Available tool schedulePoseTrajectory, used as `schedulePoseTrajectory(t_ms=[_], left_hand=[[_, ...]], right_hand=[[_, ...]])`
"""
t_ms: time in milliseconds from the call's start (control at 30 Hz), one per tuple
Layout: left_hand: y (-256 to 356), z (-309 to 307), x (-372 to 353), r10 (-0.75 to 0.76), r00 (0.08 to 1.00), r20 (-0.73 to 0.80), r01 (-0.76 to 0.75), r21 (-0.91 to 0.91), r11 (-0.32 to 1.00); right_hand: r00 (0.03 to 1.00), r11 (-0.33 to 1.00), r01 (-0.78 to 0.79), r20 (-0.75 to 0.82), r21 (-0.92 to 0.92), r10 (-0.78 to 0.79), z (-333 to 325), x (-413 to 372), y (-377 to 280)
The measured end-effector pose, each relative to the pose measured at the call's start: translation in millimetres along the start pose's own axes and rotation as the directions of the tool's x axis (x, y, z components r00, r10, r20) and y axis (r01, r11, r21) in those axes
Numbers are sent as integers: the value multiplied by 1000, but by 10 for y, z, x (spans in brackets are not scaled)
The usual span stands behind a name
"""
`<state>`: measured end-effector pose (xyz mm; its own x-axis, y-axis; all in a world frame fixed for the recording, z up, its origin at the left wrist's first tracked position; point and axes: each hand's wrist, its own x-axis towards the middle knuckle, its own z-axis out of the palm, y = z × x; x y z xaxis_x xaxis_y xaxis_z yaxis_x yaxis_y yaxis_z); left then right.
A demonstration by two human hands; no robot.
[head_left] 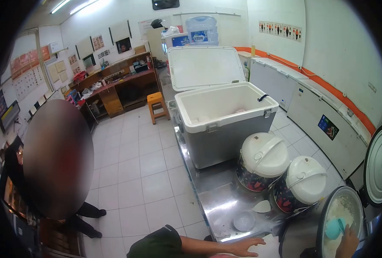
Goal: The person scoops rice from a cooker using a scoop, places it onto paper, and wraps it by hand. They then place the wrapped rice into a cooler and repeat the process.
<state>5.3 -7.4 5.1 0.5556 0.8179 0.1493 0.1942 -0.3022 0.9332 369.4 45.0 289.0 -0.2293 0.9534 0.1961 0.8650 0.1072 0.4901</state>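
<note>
My right hand (349, 243) is closed on the handle of a teal scoop (333, 228). The scoop's bowl lies against the white rice (343, 208) inside a large round pot (360, 206), whose lid stands raised at the right edge. At the bottom of the view, my left hand (244, 248) reaches out with its fingers stretched, over white sheets (269, 246) beside the pot. A small clear bowl (244, 221) and a white paddle (262, 207) rest on the steel table (219, 202) just beyond that hand.
Two rice warmers (265, 155) with white lids stand behind the paddle. A large grey cooler box (229, 142) sits open on the table. Chest freezers (324, 124) line the right wall. A person (58, 163) stands at left, and an orange stool (156, 105) is farther back.
</note>
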Motion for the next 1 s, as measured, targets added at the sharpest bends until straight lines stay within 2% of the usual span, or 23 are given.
schedulePoseTrajectory(t_ms=[67, 133, 167, 233, 300, 333, 367, 400, 433, 467, 500, 533, 600, 667, 700, 767, 900, 1000], left_hand=[[1, 35, -29, 15, 1000, -3, -15, -3, 1000], [-5, 61, -41, 26, 1000, 2, -26, 7, 1000], [-13, 44, -34, 37, 999, 0, -37, 25, 999], [-8, 12, -43, 29, 1000, -9, -29, 11, 1000], [-105, 76, -78, 59, 996, -59, -62, -43, 997], [-142, 55, -114, 51, 995, -85, -55, -35, 998], [20, -65, -166, -23, 998, -58, 21, -36, 999], [55, -80, -193, -81, 995, -57, 80, -19, 997], [1, -70, -212, -31, 997, -77, 35, 59, 998], [140, -103, -239, -69, 992, -108, 70, 2, 998], [112, -86, -247, 26, 991, -133, -25, 12, 1000], [117, -52, -268, 51, 989, -140, -52, -4, 999], [156, -52, -270, -17, 996, -85, 14, -36, 999], [151, -43, -262, -27, 998, -58, 25, -41, 999], [157, -39, -262, -17, 998, -56, 15, -37, 999], [156, -24, -284, -9, 998, -59, 7, -31, 1000], [98, -21, -274, -26, 997, -72, 24, -21, 999], [81, -21, -268, -37, 997, -68, 35, -27, 999]], right_hand=[[1000, 999, -1, 21, -55, 2, -196, 44, -38], [949, 997, -73, 310, 30, 60, -511, 126, -111], [950, 997, -73, 306, 28, 61, -401, 101, -42], [993, 998, 1, 118, 58, -8, -24, 75, 232], [988, 932, -151, 29, 329, 150, 353, 148, 321], [990, 955, -105, -57, 276, 126, 254, 184, 272], [965, 929, -257, 117, 266, 234, 47, 260, 212], [982, 936, -185, 24, 299, 187, 262, 257, 376], [980, 967, -195, 79, 163, 185, 357, 269, 478], [933, 956, -291, 232, 43, 274, 156, 341, 398], [921, 955, -297, 258, -17, 291, 246, 359, 435], [922, 960, -281, 281, 8, 267, 175, 375, 389], [905, 971, -233, 355, -49, 235, 88, 479, 203], [847, 969, -244, 482, -24, 225, -153, 560, -21], [845, 966, -255, 480, -28, 237, -240, 569, -81], [820, 972, -229, 548, 46, 167, -373, 544, -168], [780, 952, -283, 605, 114, 160, -580, 416, -109], [798, 937, -297, 587, 185, 137, -749, 306, -79]])
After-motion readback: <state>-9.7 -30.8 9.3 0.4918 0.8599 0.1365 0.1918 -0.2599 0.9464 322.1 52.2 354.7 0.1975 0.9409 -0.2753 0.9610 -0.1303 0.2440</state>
